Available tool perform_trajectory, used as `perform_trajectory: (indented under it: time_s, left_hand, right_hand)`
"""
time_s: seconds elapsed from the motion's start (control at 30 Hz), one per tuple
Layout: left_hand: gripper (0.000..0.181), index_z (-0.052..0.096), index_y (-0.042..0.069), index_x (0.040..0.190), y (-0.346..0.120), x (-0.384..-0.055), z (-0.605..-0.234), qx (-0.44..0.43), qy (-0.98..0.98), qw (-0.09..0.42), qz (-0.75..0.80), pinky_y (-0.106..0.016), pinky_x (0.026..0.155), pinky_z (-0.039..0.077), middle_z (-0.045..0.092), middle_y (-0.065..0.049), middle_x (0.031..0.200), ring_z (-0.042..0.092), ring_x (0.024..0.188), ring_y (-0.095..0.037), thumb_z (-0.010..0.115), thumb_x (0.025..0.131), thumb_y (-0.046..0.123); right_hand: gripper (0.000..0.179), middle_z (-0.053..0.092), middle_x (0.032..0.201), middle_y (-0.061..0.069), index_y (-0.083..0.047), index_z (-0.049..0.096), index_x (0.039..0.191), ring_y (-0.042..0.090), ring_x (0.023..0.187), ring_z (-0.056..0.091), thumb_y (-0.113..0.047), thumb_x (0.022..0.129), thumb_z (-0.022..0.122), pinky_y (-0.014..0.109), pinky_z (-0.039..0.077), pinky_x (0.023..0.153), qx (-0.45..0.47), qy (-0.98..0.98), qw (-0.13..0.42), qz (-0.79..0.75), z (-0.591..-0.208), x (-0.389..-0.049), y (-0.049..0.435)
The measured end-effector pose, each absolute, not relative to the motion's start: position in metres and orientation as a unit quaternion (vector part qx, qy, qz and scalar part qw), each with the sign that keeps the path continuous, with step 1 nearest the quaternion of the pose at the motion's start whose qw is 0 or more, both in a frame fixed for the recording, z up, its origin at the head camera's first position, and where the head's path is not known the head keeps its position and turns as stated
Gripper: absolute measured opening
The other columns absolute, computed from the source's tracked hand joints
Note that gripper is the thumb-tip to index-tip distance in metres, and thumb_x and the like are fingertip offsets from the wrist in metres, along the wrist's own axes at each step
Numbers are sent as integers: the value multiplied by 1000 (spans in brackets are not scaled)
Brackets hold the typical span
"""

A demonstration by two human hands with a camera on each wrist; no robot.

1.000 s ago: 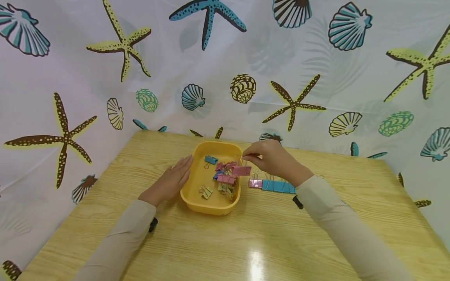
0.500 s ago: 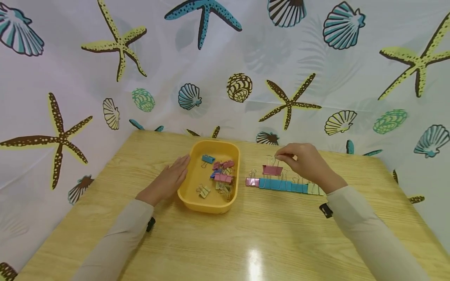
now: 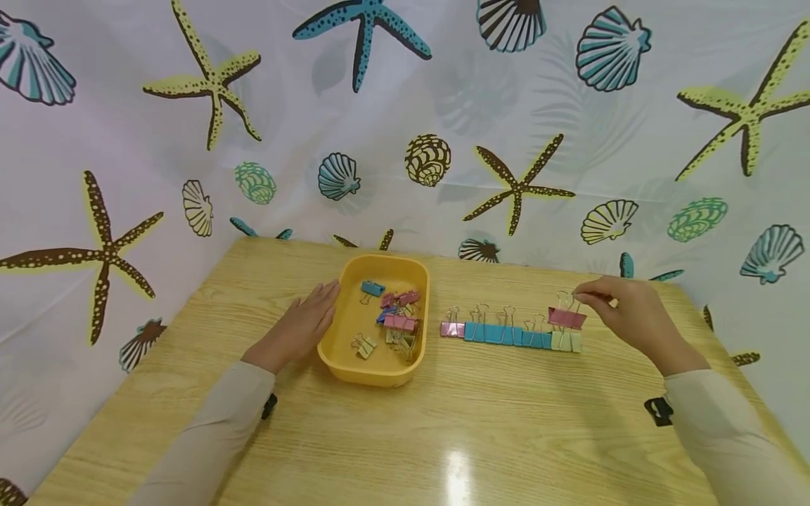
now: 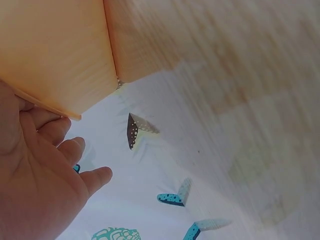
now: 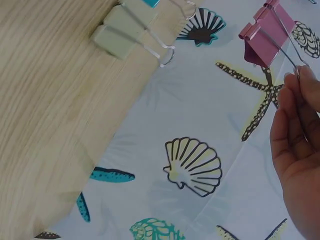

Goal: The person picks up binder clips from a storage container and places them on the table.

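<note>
My right hand (image 3: pixel 623 313) pinches a pink binder clip (image 3: pixel 567 318) by its wire handle. In the head view that clip hangs in the air over the right end of a row of binder clips; the right wrist view shows the pink clip (image 5: pixel 270 35) apart from the pale yellow clips (image 5: pixel 122 30). The row runs from a pink clip (image 3: pixel 453 329) through blue clips (image 3: pixel 500 334) to pale yellow ones (image 3: pixel 565 342). Against the left wall of a yellow plastic tub (image 3: pixel 342 351) rests my left hand (image 3: pixel 297 327), fingers extended; its fingertips touch the tub's rim in the left wrist view.
Inside the tub, several loose binder clips (image 3: pixel 400 322) lie heaped toward the right, with a blue clip (image 3: pixel 373 287) and a yellow clip (image 3: pixel 363 346) apart. The wooden table (image 3: pixel 481 407) meets a white cloth (image 3: pixel 380 204) printed with shells and starfish.
My right hand has carried the pink binder clip from over the tub's right rim rightward along the row to its yellow end. The left hand stays against the tub.
</note>
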State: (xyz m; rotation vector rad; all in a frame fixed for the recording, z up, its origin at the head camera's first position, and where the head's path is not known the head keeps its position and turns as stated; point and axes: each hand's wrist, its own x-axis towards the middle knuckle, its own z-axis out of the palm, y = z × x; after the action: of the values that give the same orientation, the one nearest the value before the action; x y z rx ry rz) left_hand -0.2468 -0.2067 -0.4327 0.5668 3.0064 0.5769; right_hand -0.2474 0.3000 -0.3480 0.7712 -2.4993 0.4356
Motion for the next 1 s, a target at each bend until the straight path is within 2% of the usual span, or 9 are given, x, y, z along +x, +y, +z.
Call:
perform_trajectory:
  time_s: [0.07,0.23,0.37,0.63,1.0]
  left_hand:
    - [53,14,8,155,-207,-246,-433,182,965,14,187,-62,113,11,11,-4,161,10,147,-32,27,107,29]
    - [53,15,7,154,-208,-246,-434,181,965,12,187,-62,113,11,12,-5,161,11,147,-32,27,107,28]
    - [53,14,9,155,-208,-245,-434,180,966,14,187,-61,113,11,11,-4,161,10,147,-29,27,107,28]
    - [53,14,7,154,-207,-244,-433,191,963,11,189,-59,114,12,12,-6,161,11,147,-32,28,107,27]
    - [53,15,5,154,-207,-246,-432,197,963,6,185,-60,114,12,13,-8,160,12,146,-33,29,107,25]
  right_hand:
    - [14,71,80,3,-7,75,91,12,64,61,1,79,74,22,46,54,273,-916,250,154,-351,-247,312]
    - [11,72,81,7,-4,75,92,15,66,63,0,82,72,22,48,54,244,-931,226,152,-360,-243,335]
    - [10,73,83,12,-2,75,92,24,67,66,0,83,71,27,51,54,224,-942,203,148,-369,-242,347]
    - [11,72,84,17,3,74,95,29,68,67,-3,86,69,40,54,56,196,-956,162,148,-386,-245,365]
    - [12,72,84,14,3,74,95,27,69,66,-4,86,69,40,54,57,197,-960,129,151,-412,-257,378]
